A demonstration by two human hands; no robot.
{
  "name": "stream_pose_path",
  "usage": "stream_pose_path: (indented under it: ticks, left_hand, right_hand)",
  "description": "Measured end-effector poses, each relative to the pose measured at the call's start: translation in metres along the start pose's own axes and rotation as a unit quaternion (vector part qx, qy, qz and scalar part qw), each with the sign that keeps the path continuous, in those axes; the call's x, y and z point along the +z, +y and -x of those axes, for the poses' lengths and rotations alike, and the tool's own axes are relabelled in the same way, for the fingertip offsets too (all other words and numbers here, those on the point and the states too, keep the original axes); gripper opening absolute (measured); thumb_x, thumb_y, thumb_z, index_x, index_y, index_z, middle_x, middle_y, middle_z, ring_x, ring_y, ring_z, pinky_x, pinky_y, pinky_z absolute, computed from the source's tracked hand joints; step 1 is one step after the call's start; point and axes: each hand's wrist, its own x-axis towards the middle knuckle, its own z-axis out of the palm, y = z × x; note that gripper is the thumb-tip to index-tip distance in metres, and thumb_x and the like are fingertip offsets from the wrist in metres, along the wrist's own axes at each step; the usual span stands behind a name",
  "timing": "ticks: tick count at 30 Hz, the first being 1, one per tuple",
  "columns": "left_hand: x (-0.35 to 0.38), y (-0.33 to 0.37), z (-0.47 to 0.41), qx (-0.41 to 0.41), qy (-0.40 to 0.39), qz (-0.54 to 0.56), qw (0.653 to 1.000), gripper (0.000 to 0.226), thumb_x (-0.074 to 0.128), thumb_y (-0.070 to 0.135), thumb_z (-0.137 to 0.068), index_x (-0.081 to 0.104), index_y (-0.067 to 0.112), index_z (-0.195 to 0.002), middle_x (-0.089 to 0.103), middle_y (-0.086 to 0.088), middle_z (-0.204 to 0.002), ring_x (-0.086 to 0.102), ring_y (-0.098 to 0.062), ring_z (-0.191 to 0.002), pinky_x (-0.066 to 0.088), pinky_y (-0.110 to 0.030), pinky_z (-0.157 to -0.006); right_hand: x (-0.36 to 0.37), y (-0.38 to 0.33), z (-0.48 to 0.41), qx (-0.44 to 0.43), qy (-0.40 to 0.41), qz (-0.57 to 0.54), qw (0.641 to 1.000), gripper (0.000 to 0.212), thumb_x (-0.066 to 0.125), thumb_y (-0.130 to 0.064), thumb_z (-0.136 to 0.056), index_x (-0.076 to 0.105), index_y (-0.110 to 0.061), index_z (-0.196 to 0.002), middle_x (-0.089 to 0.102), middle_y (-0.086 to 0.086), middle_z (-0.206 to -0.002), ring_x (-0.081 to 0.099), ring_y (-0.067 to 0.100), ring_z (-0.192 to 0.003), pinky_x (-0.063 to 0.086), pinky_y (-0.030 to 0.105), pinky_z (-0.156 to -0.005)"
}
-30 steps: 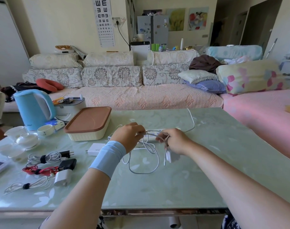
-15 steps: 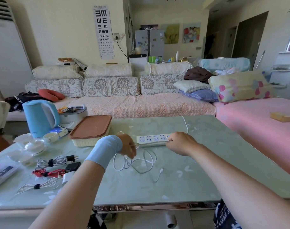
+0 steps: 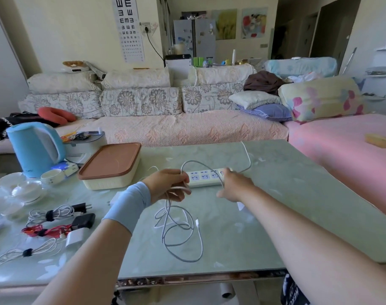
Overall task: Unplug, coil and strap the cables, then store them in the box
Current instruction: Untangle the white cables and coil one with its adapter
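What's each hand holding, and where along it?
Left hand grips the white cable at its gathered loops; right hand pinches the same cable further along, over the power strip.

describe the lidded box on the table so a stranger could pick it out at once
Start at the pale green glass-topped table, far left side. Between the light blue electric kettle and the white power strip sits a cream rectangular plastic box. It alone carries a flat brown lid.

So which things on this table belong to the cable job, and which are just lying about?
Job: white cable, gripped by the left hand; power strip, right hand at its end; lidded box; strapped grey bundle, red bundle, white bundle.
Lying about: blue kettle; cup; white bowls.
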Motion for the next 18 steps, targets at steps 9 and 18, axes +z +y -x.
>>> stream_pose_path:
  ticks: [9, 18]
  left_hand:
    - [0.024, 0.021, -0.008, 0.026, 0.028, 0.177, 0.983, 0.018, 0.059, 0.015, -0.094, 0.071, 0.01, -0.107, 0.069, -0.01, -0.087, 0.066, -0.023, -0.082, 0.056, -0.039, -0.087]
    - [0.027, 0.031, 0.039, -0.008, -0.046, -0.018, 0.999, 0.039, 0.042, 0.039, -0.102, 0.061, 0.007, -0.113, 0.074, -0.01, -0.097, 0.063, -0.02, -0.062, 0.047, -0.024, -0.056]
  right_hand:
    - [-0.041, -0.079, 0.059, -0.054, -0.091, -0.526, 0.844, 0.031, 0.046, -0.025, -0.091, 0.073, -0.017, -0.103, 0.075, 0.008, -0.091, 0.069, 0.023, -0.071, 0.055, 0.037, -0.07]
    - [-0.058, -0.052, 0.056, 0.013, -0.009, -0.487, 0.873, 0.024, 0.054, -0.025, -0.098, 0.065, -0.015, -0.079, 0.04, 0.0, -0.054, 0.028, 0.012, -0.038, 0.02, 0.016, -0.04]
